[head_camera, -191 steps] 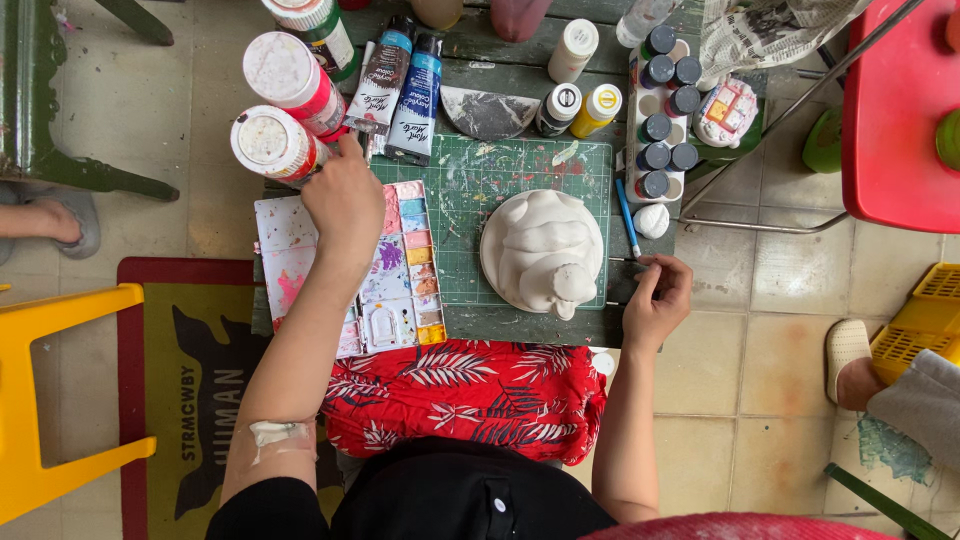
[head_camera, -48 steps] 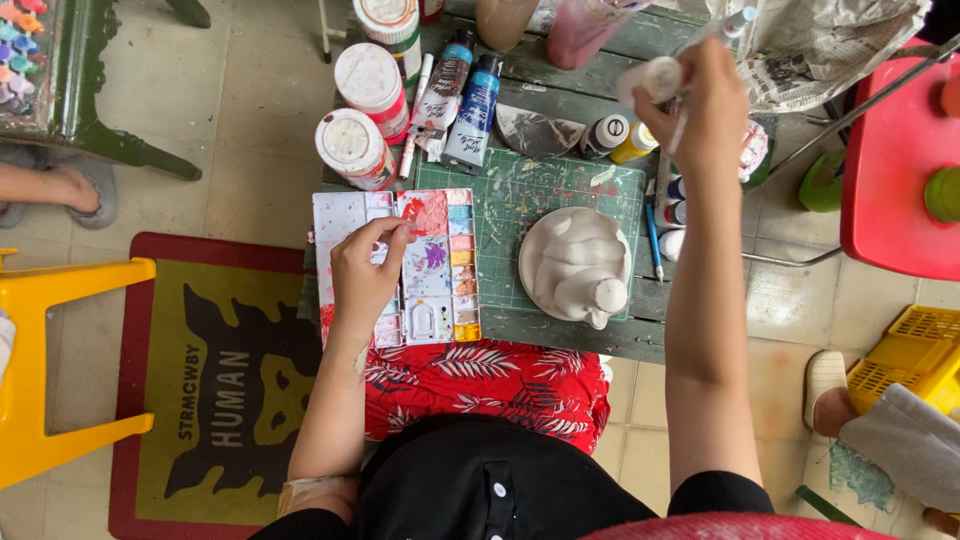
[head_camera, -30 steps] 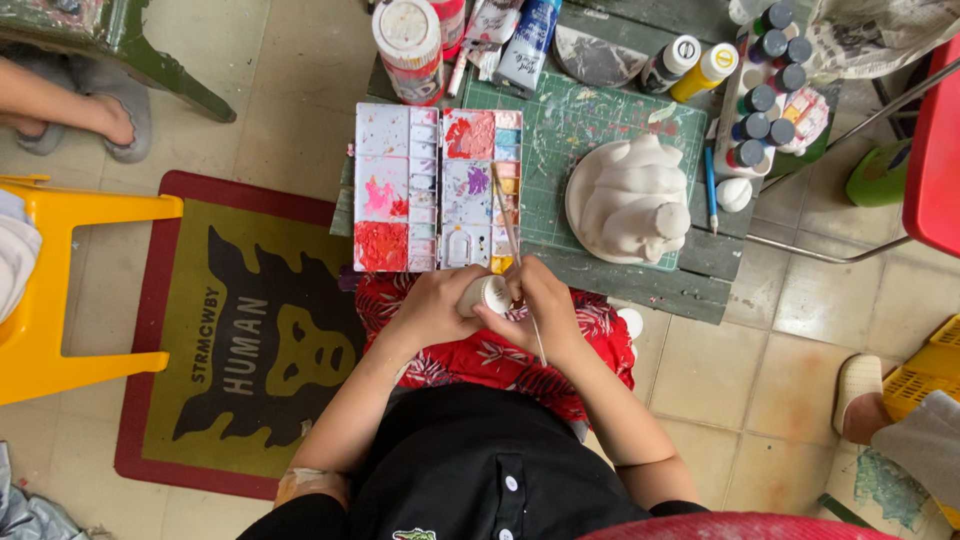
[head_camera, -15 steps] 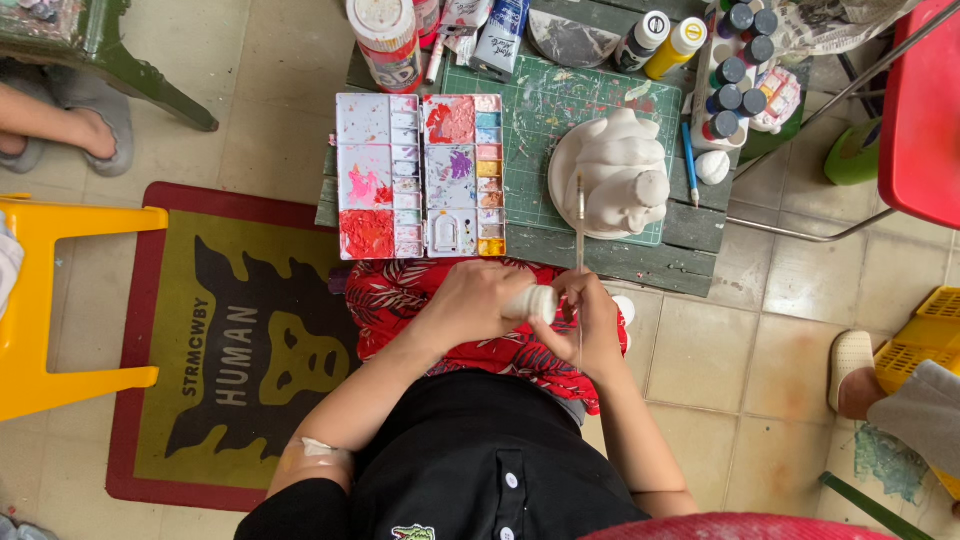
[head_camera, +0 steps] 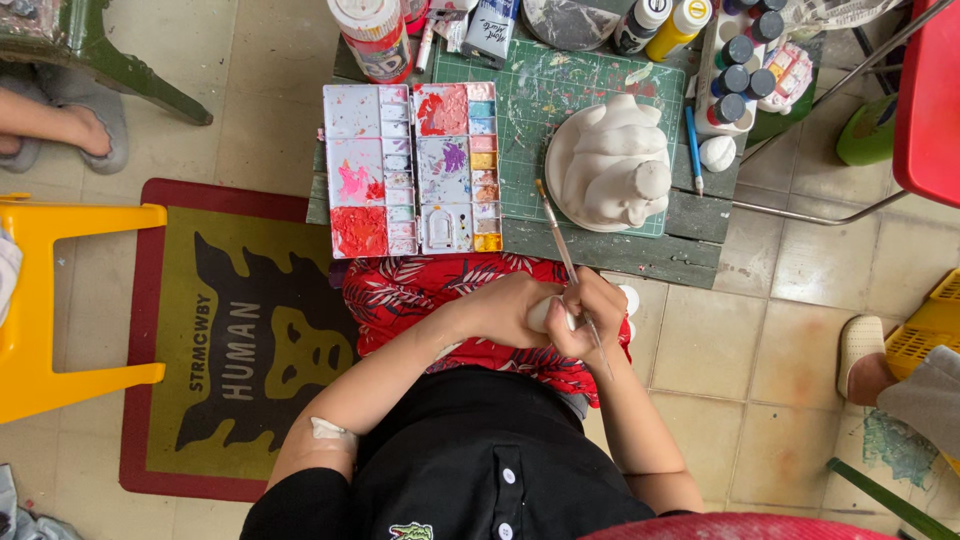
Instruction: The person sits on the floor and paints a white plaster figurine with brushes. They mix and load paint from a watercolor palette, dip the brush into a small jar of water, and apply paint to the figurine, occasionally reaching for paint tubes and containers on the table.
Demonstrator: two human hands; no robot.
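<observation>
Tiled floor is carrying a low green table (head_camera: 640, 255) with palette (head_camera: 412, 168) and figure (head_camera: 612, 160); near it, both hands, left (head_camera: 505, 310) and right (head_camera: 590, 318), are gripping a bottle (head_camera: 546, 314), right also pinching a brush (head_camera: 565, 262).

between the lap and the low table (head_camera: 620, 250) lay only a narrow strip, and the paintbrush (head_camera: 563, 262) slanted across it toward the white plaster figure (head_camera: 612, 165). the paint palette (head_camera: 412, 168) filled the table's left part and the figure its middle, with a bare patch of green cutting mat (head_camera: 520, 100) between them. bottles and small paint pots (head_camera: 738, 80) crowded the far edge and right side, closing those ways.
</observation>
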